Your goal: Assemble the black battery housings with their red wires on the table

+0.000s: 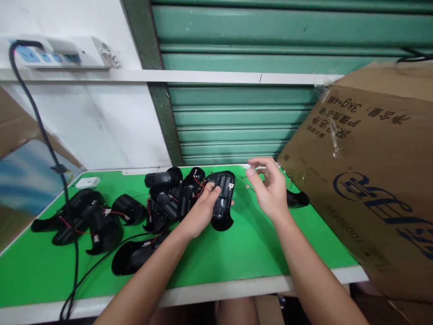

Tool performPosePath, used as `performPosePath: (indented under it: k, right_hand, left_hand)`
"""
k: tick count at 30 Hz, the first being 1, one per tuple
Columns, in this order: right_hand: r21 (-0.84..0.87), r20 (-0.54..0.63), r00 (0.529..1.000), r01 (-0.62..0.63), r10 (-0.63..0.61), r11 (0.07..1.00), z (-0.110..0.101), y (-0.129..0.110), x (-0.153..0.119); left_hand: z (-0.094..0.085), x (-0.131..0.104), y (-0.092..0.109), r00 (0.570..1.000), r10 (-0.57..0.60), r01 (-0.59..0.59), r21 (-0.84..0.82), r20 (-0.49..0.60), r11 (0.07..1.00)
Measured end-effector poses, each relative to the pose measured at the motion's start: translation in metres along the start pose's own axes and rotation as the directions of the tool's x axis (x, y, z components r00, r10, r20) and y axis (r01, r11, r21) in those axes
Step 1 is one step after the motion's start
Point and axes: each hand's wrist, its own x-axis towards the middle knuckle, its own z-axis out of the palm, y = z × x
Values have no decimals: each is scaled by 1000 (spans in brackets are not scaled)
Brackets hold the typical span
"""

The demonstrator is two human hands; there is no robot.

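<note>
– what's carrying all this?
– a green surface [243,259] with a white front edge [250,286].
– and on its left?
– several black casings [105,230] with red wires [118,213], and a small white box [88,182] near the back.
– the middle?
– a cluster of black shells [164,196]; nearer the front lies a lone shell [126,261], a black cable [101,263] beside it.
– the right?
– one curved black piece [297,199], close to the right edge.

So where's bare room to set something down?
Green tabletop lies bare between the forearms, nearer than the held black housing, and between right forearm and cardboard box. Left of the left hand, black housings crowd it.
</note>
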Motion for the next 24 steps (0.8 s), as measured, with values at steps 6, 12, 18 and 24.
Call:
performPosePath:
  k: [6,12,18,24]
  right_hand:
    - [67,252,922,-318,293,946,26,7,-9]
    - [-28,126,985,-114,117,993,30,-1,-16]
    - [-18,325,942,98,-87,995,23,-5,-16]
    - [-109,433,862,342,-265,933,18,-4,-16]
  left_hand:
    - [-6,5,-4,999,50,-51,-71,-19,996]
    - [-8,5,-3,990,132,-130,49,-44,990]
    - [-4,1,6,959,257,-235,174,-122,956]
    - [-5,2,2,952,296,-270,232,-82,934]
